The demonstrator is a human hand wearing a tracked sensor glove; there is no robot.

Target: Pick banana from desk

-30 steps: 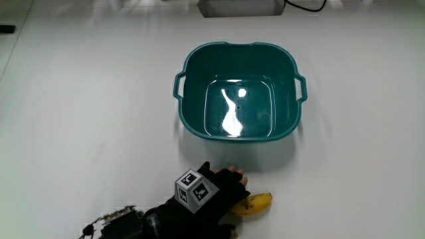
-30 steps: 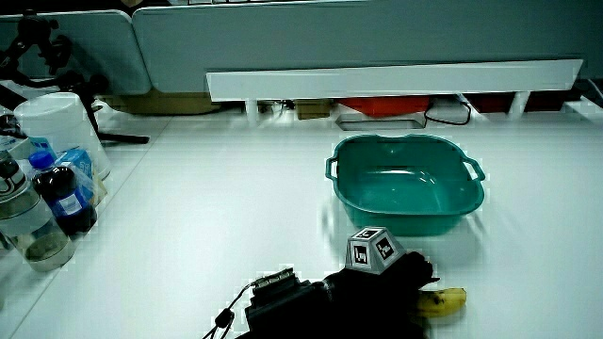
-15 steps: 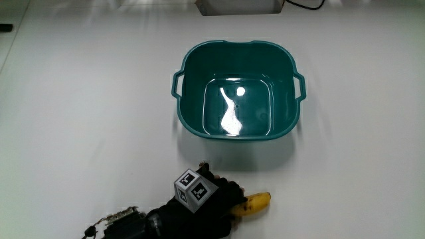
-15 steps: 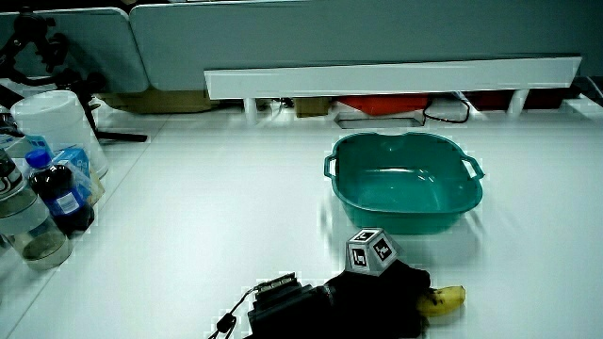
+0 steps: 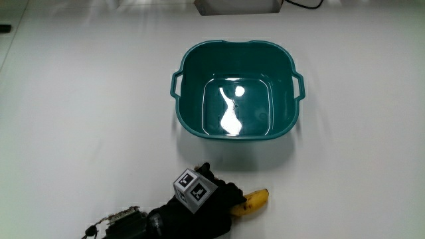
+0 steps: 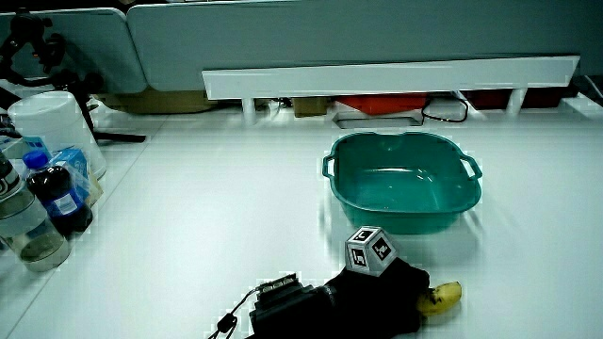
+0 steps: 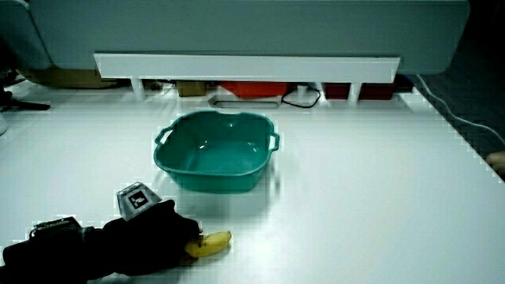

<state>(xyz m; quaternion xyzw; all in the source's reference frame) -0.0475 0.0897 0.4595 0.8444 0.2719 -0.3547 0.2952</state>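
A yellow banana [image 5: 255, 200] lies on the white desk, nearer to the person than the teal basin [image 5: 236, 46]. The black-gloved hand [image 5: 214, 201] covers most of it, with the fingers curled around the fruit, so only one end sticks out. A patterned cube [image 5: 190, 189] sits on the back of the glove. Both side views show the same: the banana's end [image 6: 441, 296] [image 7: 211, 243] pokes out from under the hand [image 6: 379, 297] [image 7: 151, 235], still resting on the table. The basin [image 6: 403, 138] [image 7: 215, 115] holds nothing.
In a side view, a dark bottle [image 6: 58, 194], a clear bottle [image 6: 21, 226] and a white container [image 6: 55, 122] stand at the table's edge. A low white partition [image 6: 391, 77] runs along the table past the basin. A white box [image 5: 236, 5] lies near it.
The fingers, spread over the banana a second ago, have curled down around it. The banana has stayed on the table.
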